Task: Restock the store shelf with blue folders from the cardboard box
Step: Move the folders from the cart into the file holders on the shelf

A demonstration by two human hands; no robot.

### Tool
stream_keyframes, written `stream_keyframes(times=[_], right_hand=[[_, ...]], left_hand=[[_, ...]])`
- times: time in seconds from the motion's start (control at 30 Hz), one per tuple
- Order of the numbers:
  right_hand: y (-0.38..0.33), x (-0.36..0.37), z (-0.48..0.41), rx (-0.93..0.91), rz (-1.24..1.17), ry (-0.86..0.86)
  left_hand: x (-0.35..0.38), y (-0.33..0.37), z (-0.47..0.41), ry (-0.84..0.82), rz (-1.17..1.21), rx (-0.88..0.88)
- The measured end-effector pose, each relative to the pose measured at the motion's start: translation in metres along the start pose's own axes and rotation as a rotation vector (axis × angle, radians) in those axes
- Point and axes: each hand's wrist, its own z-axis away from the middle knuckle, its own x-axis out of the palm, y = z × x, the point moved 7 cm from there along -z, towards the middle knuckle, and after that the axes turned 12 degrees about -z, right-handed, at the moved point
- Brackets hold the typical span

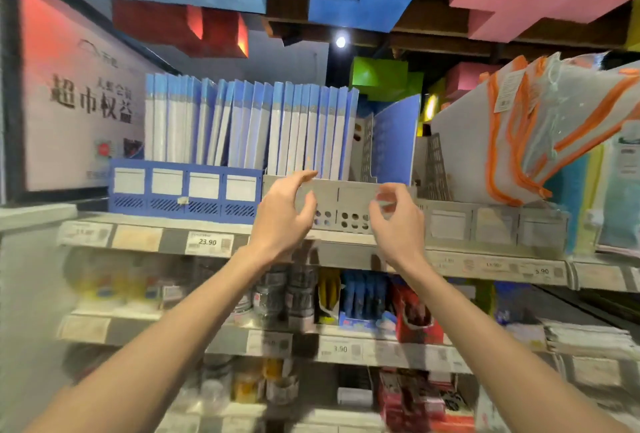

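Blue folders (304,127): thin plastic ones w/ pale spines, standing upright & packed tight. We're seeing none in either hand.
Where: all on the metal store shelf (173,244). One batch is sitting in the blue plastic file rack (183,190) at left, and the next in the grey plastic file rack (349,193) just beside it. A lone blue folder (394,134) is leaning in the grey rack's right-hand slot.
Cardboard box: not in view.
Left hand (287,214): reaching up to the grey rack's front wall. Fingers are curving in a C w/ the thumb apart from them and the index tip at the rim. It's pinching nothing, as far as we're seeing.
Right hand (398,224): up at the same front wall, further right. Fingers are curling in & blurred, so we can't tell if they're touching the rack or pinching anything.
Step (our read): we're between loads, prob. steadying or squaring the grey rack, not inserting.
Progress (our read): the left slots are looking full, and the slot w/ the lone folder is showing room. Likely far along, not done.
Next move calls for: going back to the box for another batch, turning the spines outward and feeding them into that roomy slot. We're thinking the leaning one needs standing up first so it isn't blocking.
Watch: the grey rack is sitting near the shelf's front edge, so tugging its wall could be dragging it fwd.
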Motion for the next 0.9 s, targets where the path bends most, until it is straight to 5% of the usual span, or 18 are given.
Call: stream_keyframes(times=[0.37,0.9], right_hand=[[-0.056,0.088,0.194,0.111,-0.366,-0.385],[-0.21,0.316,0.503,0.337,-0.676,-0.996]], left_hand=[[-0.133,-0.012,0.208,0.022,-0.181,-0.268],[-0.41,-0.102,0.504,0.05,-0.636,-0.904]])
